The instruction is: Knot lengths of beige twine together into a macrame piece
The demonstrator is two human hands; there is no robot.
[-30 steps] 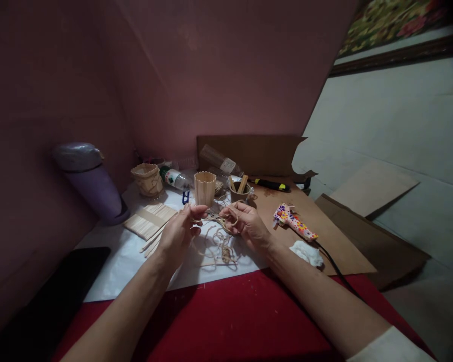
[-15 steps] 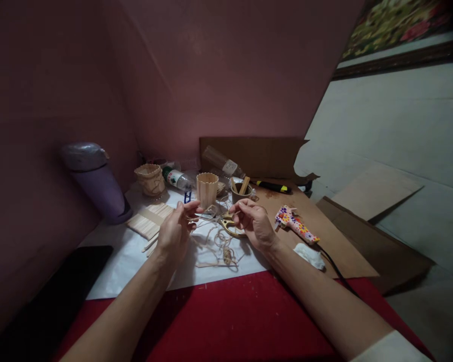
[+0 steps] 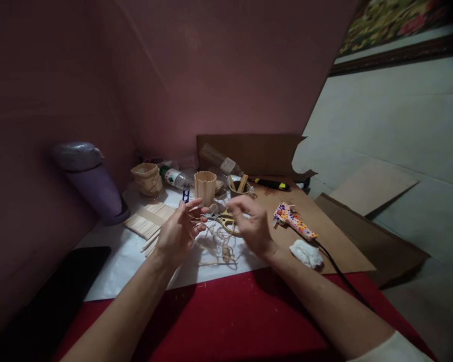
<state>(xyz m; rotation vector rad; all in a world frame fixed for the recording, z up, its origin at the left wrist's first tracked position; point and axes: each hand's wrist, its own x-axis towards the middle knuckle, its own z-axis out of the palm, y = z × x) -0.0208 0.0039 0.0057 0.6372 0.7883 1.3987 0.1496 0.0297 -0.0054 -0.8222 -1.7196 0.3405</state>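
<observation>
My left hand (image 3: pixel 177 229) is raised over the white sheet, its fingers loosely curled with a strand of jute twine (image 3: pixel 201 219) across them. Across from it, my right hand (image 3: pixel 251 223) has thumb and fingers pinched together; the twine at its fingertips is thin and hard to follow. Gold-handled scissors (image 3: pixel 224 221) lie between the hands, partly behind the right one. Below them is a tangle of twine with a small knotted bundle (image 3: pixel 226 253). A cup of upright wooden sticks (image 3: pixel 205 187) stands just beyond, with a blue clip (image 3: pixel 186 195) beside it.
Craft sticks (image 3: pixel 148 221) lie at left near a decorated stick cup (image 3: pixel 147 180) and a purple tumbler (image 3: pixel 94 183). Plastic bottles (image 3: pixel 175 177) lie behind. At right, cardboard bears a cutter (image 3: pixel 272 184), a flowered glue gun (image 3: pixel 294 221) with cord and a white wad (image 3: pixel 306 253).
My right hand has turned, its back now more towards me, and its fingers have curled in. My left hand's fingers have spread slightly. The view has shifted a little.
</observation>
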